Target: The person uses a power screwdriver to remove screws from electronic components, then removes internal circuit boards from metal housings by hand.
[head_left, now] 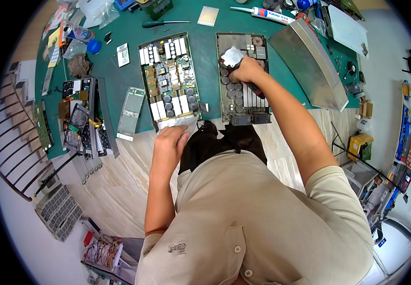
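We see two open cases (218, 66) on the counter (129, 28), capacitors (237, 94) packed inside, right hand (249, 71) wrapped round a power tool (232, 56) above the right one, left hand (167, 141) half-curled at the other's edge, hold unclear.

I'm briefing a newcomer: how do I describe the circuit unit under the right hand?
Start at the green table, where the right hand reaches over a long circuit unit. It looks greyer and duller than the similar unit on its left.
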A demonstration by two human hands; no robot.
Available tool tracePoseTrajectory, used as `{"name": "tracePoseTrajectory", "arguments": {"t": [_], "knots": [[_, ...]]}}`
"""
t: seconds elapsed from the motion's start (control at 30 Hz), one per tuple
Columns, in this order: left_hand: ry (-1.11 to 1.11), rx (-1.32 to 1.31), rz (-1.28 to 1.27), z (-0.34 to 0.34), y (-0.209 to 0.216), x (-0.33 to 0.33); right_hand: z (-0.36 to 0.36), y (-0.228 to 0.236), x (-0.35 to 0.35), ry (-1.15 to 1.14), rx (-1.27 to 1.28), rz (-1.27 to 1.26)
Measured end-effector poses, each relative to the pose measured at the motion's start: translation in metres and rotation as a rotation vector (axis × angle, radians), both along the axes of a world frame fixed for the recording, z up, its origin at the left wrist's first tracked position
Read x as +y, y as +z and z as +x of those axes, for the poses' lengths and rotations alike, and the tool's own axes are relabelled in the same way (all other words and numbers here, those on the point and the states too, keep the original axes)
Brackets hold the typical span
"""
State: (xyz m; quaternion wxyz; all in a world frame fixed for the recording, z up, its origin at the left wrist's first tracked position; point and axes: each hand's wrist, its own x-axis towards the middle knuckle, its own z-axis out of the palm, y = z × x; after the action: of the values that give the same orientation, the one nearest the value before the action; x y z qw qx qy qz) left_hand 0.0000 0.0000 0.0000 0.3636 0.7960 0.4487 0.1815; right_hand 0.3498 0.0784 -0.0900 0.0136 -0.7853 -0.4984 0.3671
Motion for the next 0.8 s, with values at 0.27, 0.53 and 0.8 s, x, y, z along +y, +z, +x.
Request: {"name": "tracePoseTrajectory", "arguments": {"t": [0.27,0.53,0.8], "knots": [[0.0,-0.043,-0.021,-0.002,0.008,-0.003,0.003,0.007,-0.02,-0.286,0.331,0.044],[-0.045,-0.058,-0.031,0.005,0.003,0.006,0.025,0.017,-0.054,-0.337,0.506,0.177],[-0.091,-0.023,0.003,0.015,0.004,0.016,0.015,-0.002,-0.039,-0.193,0.248,0.154]]}}
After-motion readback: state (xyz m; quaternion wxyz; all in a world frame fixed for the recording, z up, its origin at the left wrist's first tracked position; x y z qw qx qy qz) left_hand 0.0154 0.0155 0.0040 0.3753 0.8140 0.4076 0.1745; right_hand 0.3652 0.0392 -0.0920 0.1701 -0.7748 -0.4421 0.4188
